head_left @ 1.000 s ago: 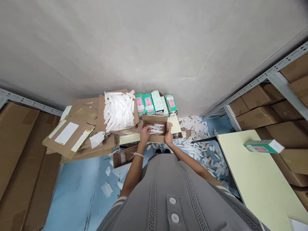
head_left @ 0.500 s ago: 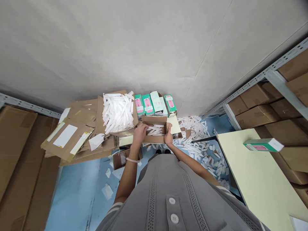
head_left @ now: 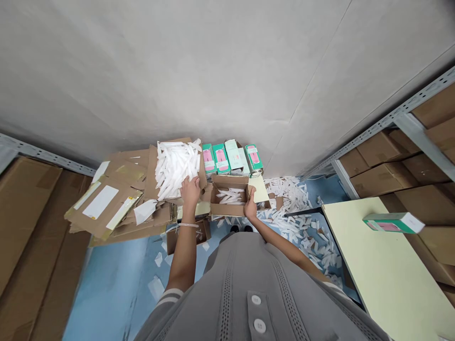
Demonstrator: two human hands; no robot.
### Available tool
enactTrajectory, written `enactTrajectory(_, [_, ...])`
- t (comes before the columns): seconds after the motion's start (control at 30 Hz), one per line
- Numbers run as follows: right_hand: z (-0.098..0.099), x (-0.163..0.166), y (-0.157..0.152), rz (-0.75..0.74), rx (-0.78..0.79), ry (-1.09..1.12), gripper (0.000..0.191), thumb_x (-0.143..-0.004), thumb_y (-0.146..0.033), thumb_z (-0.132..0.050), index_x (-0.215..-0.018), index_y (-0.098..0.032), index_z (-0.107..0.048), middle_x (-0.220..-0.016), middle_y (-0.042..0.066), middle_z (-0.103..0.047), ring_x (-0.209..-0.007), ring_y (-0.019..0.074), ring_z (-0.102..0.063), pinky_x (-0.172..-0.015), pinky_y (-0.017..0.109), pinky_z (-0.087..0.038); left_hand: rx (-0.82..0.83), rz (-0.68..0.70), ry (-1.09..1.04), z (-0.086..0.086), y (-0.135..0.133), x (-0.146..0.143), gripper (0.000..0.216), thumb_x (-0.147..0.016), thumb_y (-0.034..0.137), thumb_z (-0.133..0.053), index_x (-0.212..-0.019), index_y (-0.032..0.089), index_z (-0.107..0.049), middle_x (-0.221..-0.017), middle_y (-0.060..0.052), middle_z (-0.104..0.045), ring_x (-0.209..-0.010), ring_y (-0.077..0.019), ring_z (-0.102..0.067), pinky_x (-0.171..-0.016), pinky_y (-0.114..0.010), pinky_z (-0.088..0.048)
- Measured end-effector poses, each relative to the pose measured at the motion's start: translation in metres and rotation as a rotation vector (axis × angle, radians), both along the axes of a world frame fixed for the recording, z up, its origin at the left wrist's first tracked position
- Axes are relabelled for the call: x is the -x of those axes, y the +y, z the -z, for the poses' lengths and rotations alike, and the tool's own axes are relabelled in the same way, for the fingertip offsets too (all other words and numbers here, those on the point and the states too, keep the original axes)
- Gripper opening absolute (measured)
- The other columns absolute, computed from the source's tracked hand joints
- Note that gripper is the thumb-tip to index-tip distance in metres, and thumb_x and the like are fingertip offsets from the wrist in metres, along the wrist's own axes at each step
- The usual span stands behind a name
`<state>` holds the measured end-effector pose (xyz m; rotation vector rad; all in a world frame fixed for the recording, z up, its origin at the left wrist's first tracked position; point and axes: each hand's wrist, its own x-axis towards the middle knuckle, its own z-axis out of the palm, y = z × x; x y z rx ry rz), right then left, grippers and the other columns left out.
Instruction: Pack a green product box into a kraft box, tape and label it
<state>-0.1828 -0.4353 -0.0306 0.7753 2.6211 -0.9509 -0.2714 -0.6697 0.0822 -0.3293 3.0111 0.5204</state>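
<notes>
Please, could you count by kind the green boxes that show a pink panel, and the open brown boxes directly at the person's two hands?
Green boxes with pink panel: 4 (three by the wall, one on the table)
Open brown boxes: 2 (one at the left hand, one at the right hand)
Total: 6

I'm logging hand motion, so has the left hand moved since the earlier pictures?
Yes: against the fixed green boxes, the left hand went left, from the small box to the white pile.

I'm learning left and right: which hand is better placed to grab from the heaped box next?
Probably the left hand: it's at the heaped white pieces, while the right hand holds the smaller box.
</notes>
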Motion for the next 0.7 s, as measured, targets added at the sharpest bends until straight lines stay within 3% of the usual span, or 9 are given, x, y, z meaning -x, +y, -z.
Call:
enactTrajectory(0.17, [0.000,0.000,0.000,0.001,-0.007,0.002,0.071,-0.096,-0.016,-0.032,-0.157,-0.012,0.004,-0.098,0.017,-0.072,-0.088,0.0257,-0.069,-0.079,0.031,-0.046,0.019,-0.064,-0.134,0.003,0.002,0.007,0.043,-0.097,0.028,-0.031,-0.128,0.018,-0.059,-0.136,-0.020,-0.053,-0.124,-0.0366,-0.051,-0.098,-0.056,-0.042])
enactTrajectory(0.47, [0.007,-0.001,0.001,-0.009,-0.015,0.028,0.071,-0.094,-0.012,-0.031,-0.157,-0.012,0.000,-0.095,0.013,-0.073,-0.083,0.0240,-0.068,-0.076,0.030,-0.046,-0.014,-0.134,-0.090,0.010,-0.009,-0.001,0.042,-0.097,0.024,-0.028,-0.111,0.011,-0.066,-0.123,-0.021,-0.057,-0.108,-0.0321,-0.060,-0.088,-0.043,-0.048])
enactTrajectory(0.7, [0.007,-0.001,0.000,-0.020,-0.042,0.018,0.073,-0.094,-0.012,-0.031,-0.156,-0.012,0.007,-0.097,0.013,-0.073,-0.085,0.0233,-0.067,-0.076,0.029,-0.045,-0.048,-0.055,-0.117,0.020,-0.022,-0.001,0.038,-0.096,0.026,-0.034,-0.112,0.018,-0.068,-0.128,-0.015,-0.060,-0.120,-0.0279,-0.055,-0.096,-0.038,-0.045])
